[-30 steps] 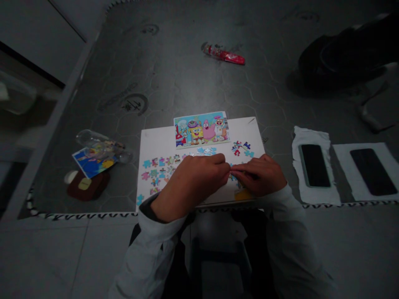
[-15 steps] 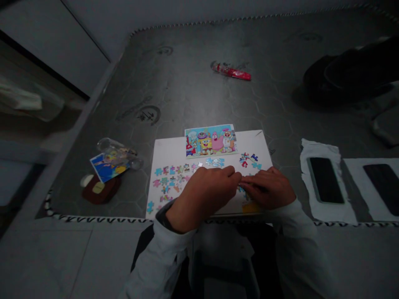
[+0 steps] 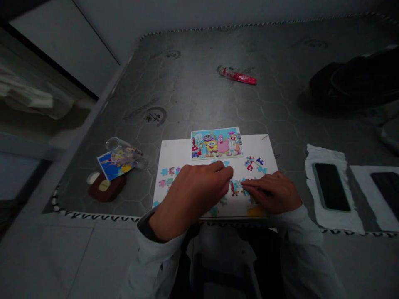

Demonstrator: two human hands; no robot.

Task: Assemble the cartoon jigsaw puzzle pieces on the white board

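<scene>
Puzzle pieces [image 3: 233,189] are being worked on a white board [image 3: 174,151], a small cluster lying between the two hands. The left hand [image 3: 196,189] is being held over the cluster's left side, fingers curled in; whether a piece is being pinched cannot be told. The right hand [image 3: 277,193] is being placed at the cluster's right side, thumb and forefinger narrowed; a piece between them cannot be made out.

Judged for good handling: neighbouring pieces should be being steadied lightly by one hand, while tabs are being lined up squarely and pressed flat by the other, not forced.

Loose pieces [image 3: 162,183] at the left are being partly covered by the left hand and its forearm, so sight of them is being blocked. A picture card [image 3: 224,143] is being left in plain view beyond the cluster. A phone [image 3: 331,187] is being kept well apart at the right, a brown case [image 3: 104,191] at the left; neither is obstructing. Dim light is hampering the reading of piece edges.
</scene>
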